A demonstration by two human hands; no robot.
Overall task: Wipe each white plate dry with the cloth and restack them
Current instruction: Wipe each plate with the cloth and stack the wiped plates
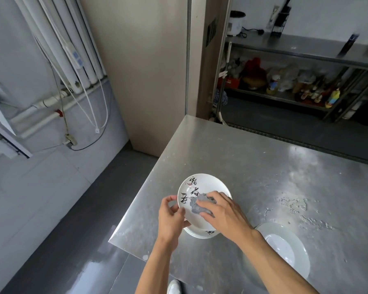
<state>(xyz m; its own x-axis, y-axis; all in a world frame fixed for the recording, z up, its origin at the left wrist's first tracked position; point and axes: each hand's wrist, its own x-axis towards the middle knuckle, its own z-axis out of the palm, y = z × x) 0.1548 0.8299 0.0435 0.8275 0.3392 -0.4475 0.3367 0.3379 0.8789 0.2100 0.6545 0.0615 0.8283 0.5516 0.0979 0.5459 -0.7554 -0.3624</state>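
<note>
A white plate (200, 187) with black brush lettering is held tilted above the near left corner of the steel table. My left hand (171, 219) grips its left rim. My right hand (223, 211) presses a crumpled grey cloth (198, 203) onto the plate's face, fingers curled round the cloth. Right under the held plate the rim of another lettered white plate (202, 234) shows on the table. A plain white deep plate (289, 249) lies on the table to the right, partly behind my right forearm.
The steel table (263, 166) has water patches (295, 204) right of the plates. Its left edge and near corner drop to a dark floor. A steel shelf rack (295, 66) with bottles stands beyond the table. Pipes and cables run along the left wall.
</note>
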